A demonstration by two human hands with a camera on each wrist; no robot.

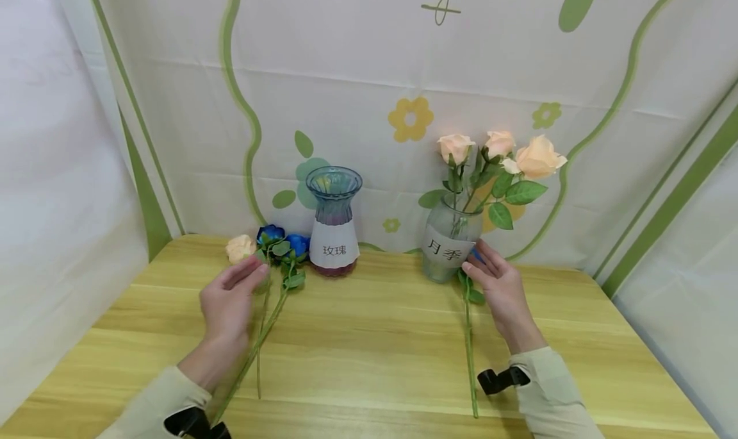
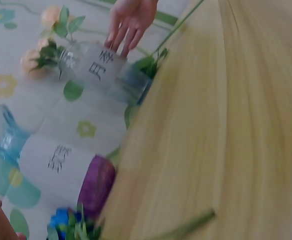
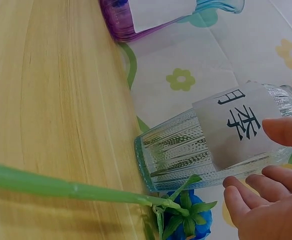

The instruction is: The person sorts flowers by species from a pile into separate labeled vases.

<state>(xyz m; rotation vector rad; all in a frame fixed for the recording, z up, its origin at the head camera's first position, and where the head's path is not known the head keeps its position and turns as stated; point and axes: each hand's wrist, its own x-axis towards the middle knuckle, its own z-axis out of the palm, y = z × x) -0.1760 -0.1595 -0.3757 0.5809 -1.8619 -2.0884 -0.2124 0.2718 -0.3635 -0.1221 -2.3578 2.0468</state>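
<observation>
A clear glass vase (image 1: 441, 269) with a white label holds several peach roses (image 1: 536, 157). My right hand (image 1: 501, 291) is beside its right side, thumb near the label, fingers extended; contact is unclear. A blue rose (image 3: 201, 227) lies beside that vase, its stem (image 1: 469, 362) toward the front edge. To the left stands a blue-purple glass vase (image 1: 334, 195) with its own white label. My left hand (image 1: 227, 298), fingers fairly straight, hovers by blue roses (image 1: 296, 243) and a peach rose (image 1: 239, 249) lying on the table; I see nothing gripped in it.
The wooden table (image 1: 369, 362) meets a white printed cloth (image 1: 346, 106) right behind both vases. Long green stems (image 1: 245, 368) run from the blue roses toward the left front, beside my left forearm. More cloth hangs at both sides.
</observation>
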